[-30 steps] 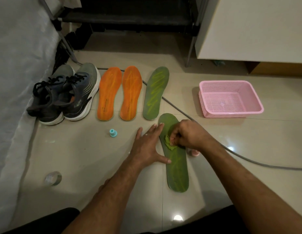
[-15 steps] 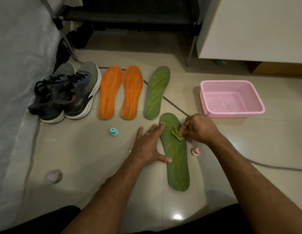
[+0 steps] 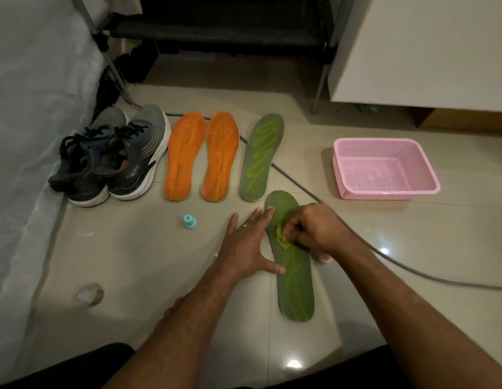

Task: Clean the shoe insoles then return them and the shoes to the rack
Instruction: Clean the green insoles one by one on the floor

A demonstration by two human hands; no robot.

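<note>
Right hand (image 3: pixel 314 228) back toward mid-insole (image 3: pixel 296 290), fingers pinching half-hidden green cloth (image 3: pixel 280 239); left hand (image 3: pixel 245 245) flat, fingers spread.

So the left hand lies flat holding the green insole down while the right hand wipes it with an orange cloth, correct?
Not quite: the cloth is green, not orange, as the head view shows. The rest holds: the left hand lies flat steadying the green insole while the right hand wipes it.
</note>
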